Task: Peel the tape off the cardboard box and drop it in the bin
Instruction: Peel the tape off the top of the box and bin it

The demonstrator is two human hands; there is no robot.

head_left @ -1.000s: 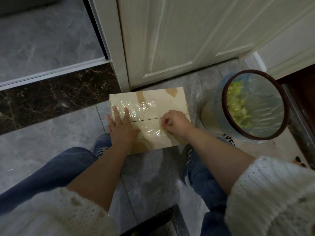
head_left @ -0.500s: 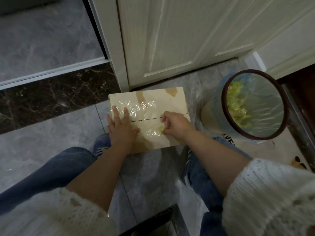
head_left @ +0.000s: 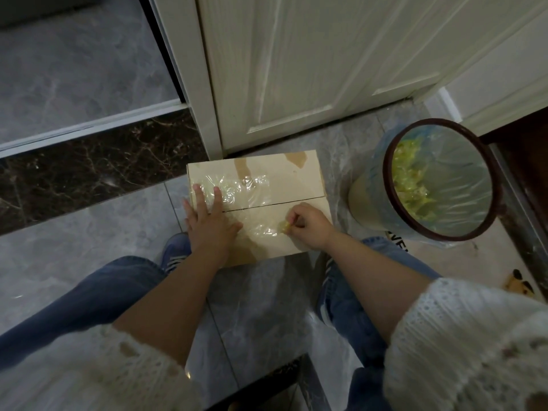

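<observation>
A pale cardboard box [head_left: 296, 179] lies on the floor between my feet, its top flaps closed with a seam across the middle. Wrinkled clear tape [head_left: 237, 188] covers the left and middle of the lid. My left hand [head_left: 209, 221] presses flat on the box's left part, fingers straight. My right hand [head_left: 308, 225] rests on the near flap and pinches a crumpled yellowish bit of tape [head_left: 283, 226] between thumb and fingers. The bin [head_left: 439, 185], lined with a clear bag and holding yellow-green scraps, stands just right of the box.
A white door [head_left: 311, 69] and its frame rise right behind the box. Dark marble threshold [head_left: 89, 167] runs to the left. My blue shoes [head_left: 175, 253] and jeans flank the box. A dark wooden edge [head_left: 522, 218] lies right of the bin.
My right hand has slid a little toward me along the near flap, and a crumpled bit of tape now shows in its pinch. My left hand has stayed pressed on the box.
</observation>
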